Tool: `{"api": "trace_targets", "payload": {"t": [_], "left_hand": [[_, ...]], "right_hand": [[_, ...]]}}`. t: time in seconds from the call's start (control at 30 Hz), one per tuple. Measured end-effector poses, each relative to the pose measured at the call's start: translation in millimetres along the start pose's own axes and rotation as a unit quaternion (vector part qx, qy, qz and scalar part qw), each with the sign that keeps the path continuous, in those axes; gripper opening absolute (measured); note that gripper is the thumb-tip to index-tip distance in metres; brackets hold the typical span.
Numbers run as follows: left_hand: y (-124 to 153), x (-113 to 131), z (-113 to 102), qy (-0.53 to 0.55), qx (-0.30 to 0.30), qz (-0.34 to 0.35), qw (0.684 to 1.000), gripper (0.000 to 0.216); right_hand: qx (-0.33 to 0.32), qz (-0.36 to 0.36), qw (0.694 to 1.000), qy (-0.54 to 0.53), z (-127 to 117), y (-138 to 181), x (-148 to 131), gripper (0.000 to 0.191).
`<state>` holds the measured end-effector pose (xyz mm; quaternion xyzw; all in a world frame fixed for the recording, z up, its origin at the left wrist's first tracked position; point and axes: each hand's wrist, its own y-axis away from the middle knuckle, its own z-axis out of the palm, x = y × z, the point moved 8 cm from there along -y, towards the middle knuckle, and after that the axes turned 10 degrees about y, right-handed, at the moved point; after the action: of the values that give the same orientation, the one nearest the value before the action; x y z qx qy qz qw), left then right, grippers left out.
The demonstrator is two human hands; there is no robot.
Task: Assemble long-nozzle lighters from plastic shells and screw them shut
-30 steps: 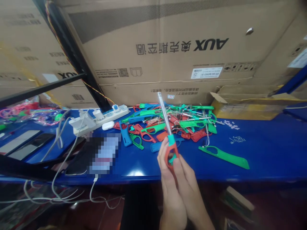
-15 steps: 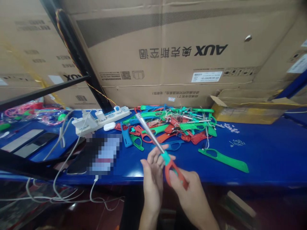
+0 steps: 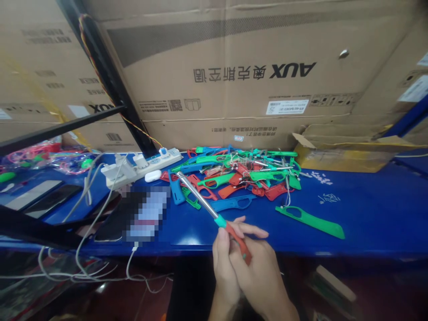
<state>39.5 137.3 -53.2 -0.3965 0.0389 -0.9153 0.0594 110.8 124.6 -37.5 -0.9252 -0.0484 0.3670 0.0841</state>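
Both hands are together around a long-reach lighter (image 3: 200, 196) just off the table's front edge. It has an orange handle, a teal collar and a silver metal tube pointing up and to the left. My right hand (image 3: 261, 267) is wrapped around the handle, hiding much of it. Below the collar, my left hand (image 3: 225, 263) closes on the handle from the left, thumb raised against it; some fingers are hidden. Beyond them lies a heap of lighter parts (image 3: 227, 178) in green, red and blue. A single green handle half (image 3: 310, 220) lies apart at the right with a thin wire at its end.
A white power strip (image 3: 143, 167) with plugs stands at the left behind a phone (image 3: 147, 214) on a cable. An open carton (image 3: 337, 156) sits back right, near small white pieces (image 3: 321, 178). Large cardboard boxes (image 3: 214, 102) wall off the back; a black frame (image 3: 110, 80) rises left.
My left hand has gone from lying open beside the lighter to closing on its handle. The lighter has come lower and a little nearer, its tip moving down and left.
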Motion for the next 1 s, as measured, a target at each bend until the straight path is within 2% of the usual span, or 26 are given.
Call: {"api": "trace_targets", "payload": {"t": [0.23, 0.43, 0.53, 0.6, 0.67, 0.73, 0.8, 0.87, 0.93, 1.0], "left_hand": [[1.2, 1.2, 0.9, 0.068, -0.011, -0.001, 0.998, 0.042], [3.2, -3.1, 3.8, 0.081, -0.017, -0.023, 0.996, 0.041], [0.7, 4.0, -1.1, 0.088, 0.016, -0.011, 0.996, 0.041], [-2.3, 13.0, -11.4, 0.116, 0.066, 0.008, 0.991, 0.040], [-3.5, 26.0, -25.9, 0.133, 0.125, 0.053, 0.982, 0.041], [-2.8, 37.0, -36.2, 0.123, 0.154, 0.094, 0.976, 0.042], [-3.2, 39.2, -37.1, 0.094, 0.145, 0.102, 0.980, 0.043], [-6.2, 30.5, -28.9, 0.057, 0.119, 0.070, 0.989, 0.044], [-12.1, 16.6, -10.7, 0.014, 0.074, 0.020, 0.997, 0.048], [-18.8, 2.2, 18.3, -0.032, -0.007, -0.044, 0.998, 0.053]], "right_hand": [[-0.003, -0.018, 0.999, 0.028, -1.0, 0.3, -3.5, 0.033], [-0.007, 0.002, 1.000, 0.012, -1.1, 1.3, -3.6, 0.032], [-0.018, -0.007, 1.000, -0.008, -3.4, 3.2, -7.9, 0.032], [-0.017, 0.003, 1.000, -0.009, -6.4, 5.1, -4.8, 0.025], [-0.002, 0.026, 1.000, 0.000, -9.7, 8.0, 5.0, 0.035], [0.007, 0.031, 0.999, -0.023, -10.9, 11.7, 15.8, 0.043], [0.005, 0.025, 0.995, -0.096, -11.2, 16.0, 25.5, 0.044], [0.021, 0.041, 0.983, -0.176, -18.0, 20.2, 36.5, 0.044], [0.081, 0.068, 0.969, -0.222, -37.3, 23.5, 47.2, 0.044], [0.185, 0.085, 0.951, -0.233, -71.2, 24.9, 55.3, 0.040]]}}
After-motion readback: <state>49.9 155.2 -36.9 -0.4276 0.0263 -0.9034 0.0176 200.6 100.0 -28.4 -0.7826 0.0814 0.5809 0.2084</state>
